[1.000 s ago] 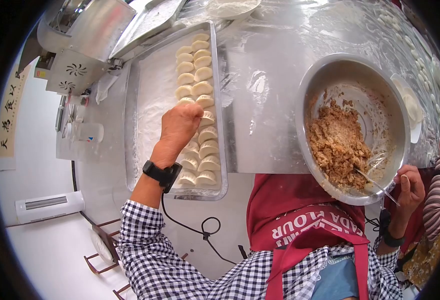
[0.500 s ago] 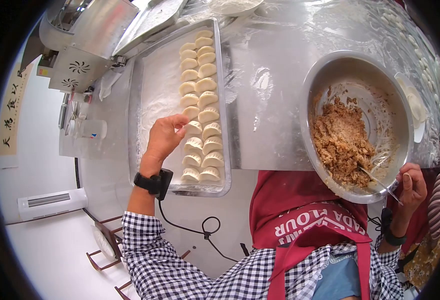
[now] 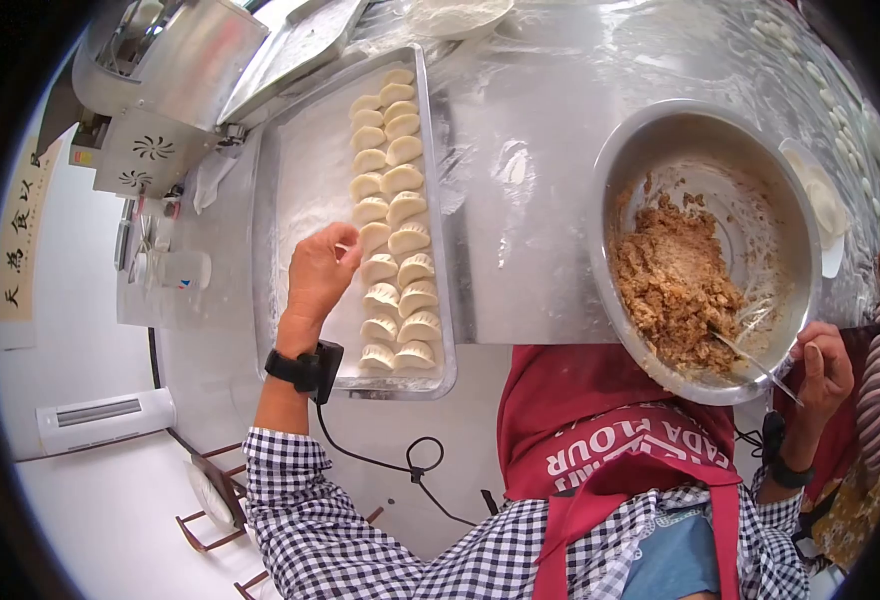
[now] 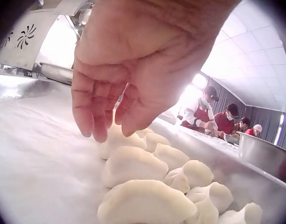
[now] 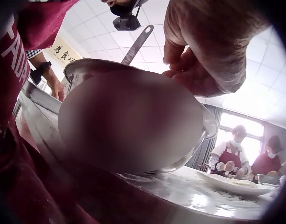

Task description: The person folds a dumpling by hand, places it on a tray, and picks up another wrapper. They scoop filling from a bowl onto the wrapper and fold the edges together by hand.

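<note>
My left hand (image 3: pixel 318 272) hovers at the left side of two columns of pleated, half-moon dumplings (image 3: pixel 407 239) on a floured metal tray (image 3: pixel 447 330). In the left wrist view its fingers are loosely bent, the fingertips (image 4: pixel 100 135) right at a pale dumpling (image 4: pixel 136 165), with nothing seen between them. My right hand (image 3: pixel 822 372) grips the near right rim of a large steel bowl (image 3: pixel 610 300). Brown minced filling (image 3: pixel 675 290) lies inside the bowl with a metal utensil (image 3: pixel 755 367) stuck in it, its handle leaning over the rim.
A white plate of round wrappers (image 3: pixel 825 210) stands right of the bowl. Another person's striped sleeve (image 3: pixel 878 380) is at the far right. A metal machine (image 3: pixel 160 130) and a jar (image 3: pixel 182 268) stand to the left, and a bowl of flour (image 3: pixel 460 14) at the back.
My left hand has drawn back to the left from over the dumpling columns, uncovering dumplings, and its fingers have loosened. The right hand stays at the bowl's rim.
</note>
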